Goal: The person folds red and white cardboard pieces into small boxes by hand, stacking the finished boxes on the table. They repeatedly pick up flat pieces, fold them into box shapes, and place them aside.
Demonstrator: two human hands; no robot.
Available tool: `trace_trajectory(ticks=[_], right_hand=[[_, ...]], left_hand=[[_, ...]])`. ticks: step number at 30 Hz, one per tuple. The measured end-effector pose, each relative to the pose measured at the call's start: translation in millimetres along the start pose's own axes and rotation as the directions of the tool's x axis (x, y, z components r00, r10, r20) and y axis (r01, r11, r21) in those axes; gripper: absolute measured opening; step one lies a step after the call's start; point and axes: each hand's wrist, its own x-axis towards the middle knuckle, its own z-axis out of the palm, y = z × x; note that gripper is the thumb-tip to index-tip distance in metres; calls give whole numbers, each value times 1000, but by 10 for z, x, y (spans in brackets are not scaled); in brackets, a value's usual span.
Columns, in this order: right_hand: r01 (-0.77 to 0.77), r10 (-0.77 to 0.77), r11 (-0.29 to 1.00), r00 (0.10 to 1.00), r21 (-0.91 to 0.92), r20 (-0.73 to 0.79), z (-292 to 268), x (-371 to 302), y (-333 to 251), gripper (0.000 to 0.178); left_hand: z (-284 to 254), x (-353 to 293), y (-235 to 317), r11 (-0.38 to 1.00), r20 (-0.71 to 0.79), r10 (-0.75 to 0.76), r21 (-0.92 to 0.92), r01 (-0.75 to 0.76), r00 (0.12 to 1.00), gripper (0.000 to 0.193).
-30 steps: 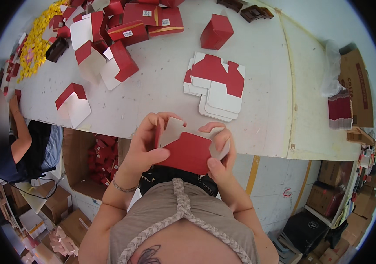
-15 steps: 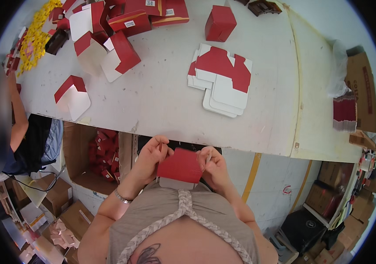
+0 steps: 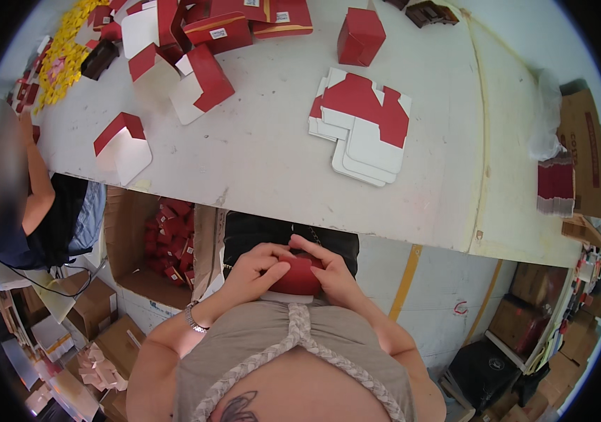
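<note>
Close to my body, below the table's front edge, I hold a red folding carton (image 3: 298, 278) with a pale lower edge. My left hand (image 3: 255, 270) is closed on its left side, the thumb along the upper part. On the opposite side my right hand (image 3: 330, 271) grips it, fingers bent over the far edge. The carton's far side is hidden behind my fingers. Ahead on the table lies a stack of flat red-and-white carton blanks (image 3: 367, 130). Beyond it stands a folded red box (image 3: 362, 36).
Partly folded cartons (image 3: 123, 148) and red boxes (image 3: 217, 32) lie on the table (image 3: 258, 155) at the left. Beneath it stands a cardboard box (image 3: 132, 271) filled with small red boxes. A co-worker's arm (image 3: 39, 183) is at far left, near yellow pieces (image 3: 61, 67).
My hands have come closer together around the red carton. Its panel, spread flat between them before, now looks curved and partly covered by my fingers. The view has shifted slightly.
</note>
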Motion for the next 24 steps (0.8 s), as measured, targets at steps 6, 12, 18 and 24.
trace_trajectory(ticks=[6, 12, 18, 24], right_hand=[[381, -438, 844, 895, -377, -77, 272, 16, -467, 38], [599, -900, -69, 308, -798, 309, 506, -40, -905, 28], [654, -829, 436, 560, -618, 8, 309, 90, -383, 32], [722, -792, 554, 611, -414, 5, 229, 137, -421, 45]], left_hand=[[123, 359, 422, 810, -278, 568, 358, -465, 774, 21], [-246, 647, 887, 386, 51, 853, 608, -694, 519, 40], [-192, 730, 1272, 477, -105, 878, 279, -834, 467, 34], [144, 581, 1064, 442, -99, 890, 430, -787, 446, 30]])
